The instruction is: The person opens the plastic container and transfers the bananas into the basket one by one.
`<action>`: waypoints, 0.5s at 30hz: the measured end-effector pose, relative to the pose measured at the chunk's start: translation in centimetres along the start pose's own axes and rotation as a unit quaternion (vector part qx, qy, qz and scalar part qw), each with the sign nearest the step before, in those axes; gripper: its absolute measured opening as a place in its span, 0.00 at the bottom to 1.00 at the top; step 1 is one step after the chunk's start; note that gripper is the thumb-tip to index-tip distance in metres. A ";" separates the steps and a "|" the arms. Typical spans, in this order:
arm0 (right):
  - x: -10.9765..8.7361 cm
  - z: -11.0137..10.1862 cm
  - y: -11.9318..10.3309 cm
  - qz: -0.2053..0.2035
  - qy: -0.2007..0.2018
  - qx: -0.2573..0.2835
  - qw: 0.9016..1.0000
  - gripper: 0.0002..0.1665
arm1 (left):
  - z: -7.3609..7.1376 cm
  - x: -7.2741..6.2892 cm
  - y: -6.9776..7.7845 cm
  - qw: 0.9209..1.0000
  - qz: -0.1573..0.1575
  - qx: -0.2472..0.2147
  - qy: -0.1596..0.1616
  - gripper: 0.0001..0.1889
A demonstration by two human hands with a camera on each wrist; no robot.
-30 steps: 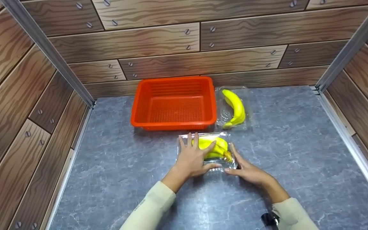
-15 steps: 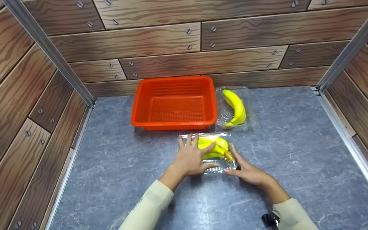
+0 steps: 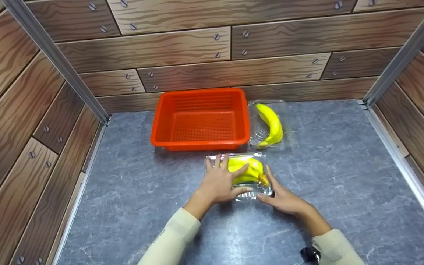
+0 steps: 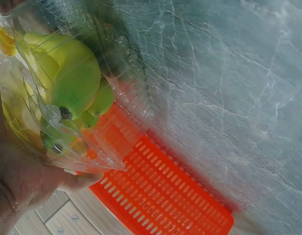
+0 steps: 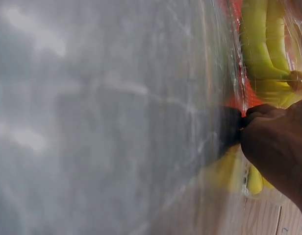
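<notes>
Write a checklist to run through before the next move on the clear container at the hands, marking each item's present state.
1. Left hand on top of the clear container, fingers spread: ok.
2. Right hand at its near right corner: ok.
3. Bananas inside it: ok.
4. Clear container fully snapped shut: cannot tell.
5. Red basket upright, beyond the container: ok.

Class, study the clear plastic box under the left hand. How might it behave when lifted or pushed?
The clear plastic box probably flexes or dents easily, since its see-through walls look thin. Its smooth, glossy surface suggests it could feel slippery. Its low, rectangular shape makes rolling unlikely, though the bananas inside might shift if it tilts.
</notes>
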State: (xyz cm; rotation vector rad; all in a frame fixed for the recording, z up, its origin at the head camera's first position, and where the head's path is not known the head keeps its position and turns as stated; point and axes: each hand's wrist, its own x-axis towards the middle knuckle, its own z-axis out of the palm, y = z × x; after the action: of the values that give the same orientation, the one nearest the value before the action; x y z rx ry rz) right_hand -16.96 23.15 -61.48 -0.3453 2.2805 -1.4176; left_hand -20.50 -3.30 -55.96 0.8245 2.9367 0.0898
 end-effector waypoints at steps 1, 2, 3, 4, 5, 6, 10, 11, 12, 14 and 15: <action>0.0 0.1 -0.1 0.001 0.002 -0.003 1.000 0.68 | 0.0 0.0 0.0 1.000 -0.001 0.001 0.000 0.42; 0.0 0.2 -0.1 0.003 0.006 -0.005 1.000 0.68 | 0.0 0.0 0.0 1.000 -0.001 0.001 0.000 0.42; 0.1 0.3 -0.2 0.004 0.009 -0.009 1.000 0.69 | 0.0 0.0 0.0 1.000 -0.002 0.002 -0.001 0.42; 0.1 0.4 -0.2 0.005 0.013 -0.013 1.000 0.69 | 0.0 0.0 0.0 1.000 -0.002 0.003 -0.001 0.42; 0.0 0.4 -0.3 0.005 0.016 -0.015 1.000 0.70 | 0.0 0.0 0.0 1.000 -0.002 0.002 -0.002 0.42; 0.0 0.4 -0.3 0.003 0.018 -0.020 1.000 0.70 | 0.0 0.0 0.0 1.000 -0.002 0.001 -0.002 0.42; -0.2 0.5 -0.4 0.000 0.024 -0.019 1.000 0.70 | 0.0 0.1 0.0 1.000 0.001 -0.004 0.000 0.42; -0.2 0.5 -0.4 -0.002 0.024 -0.018 1.000 0.70 | 0.0 0.1 0.0 1.000 0.001 -0.004 0.001 0.42; -0.2 0.5 -0.5 -0.001 0.023 -0.019 1.000 0.70 | 0.1 0.1 0.0 1.000 0.001 -0.005 0.001 0.42; -0.3 0.4 -0.5 0.003 0.022 -0.021 1.000 0.70 | 0.1 0.1 0.0 1.000 -0.001 -0.006 0.001 0.42; -0.3 0.4 -0.5 0.005 0.021 -0.023 0.999 0.70 | 0.1 0.1 0.0 1.000 -0.002 -0.007 0.000 0.42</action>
State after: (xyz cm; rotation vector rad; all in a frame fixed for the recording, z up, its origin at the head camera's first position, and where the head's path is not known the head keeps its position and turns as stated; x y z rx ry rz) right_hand -16.53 22.72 -61.12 -0.3202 2.3487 -1.3812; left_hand -20.56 -3.21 -56.03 0.8177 2.9347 0.1092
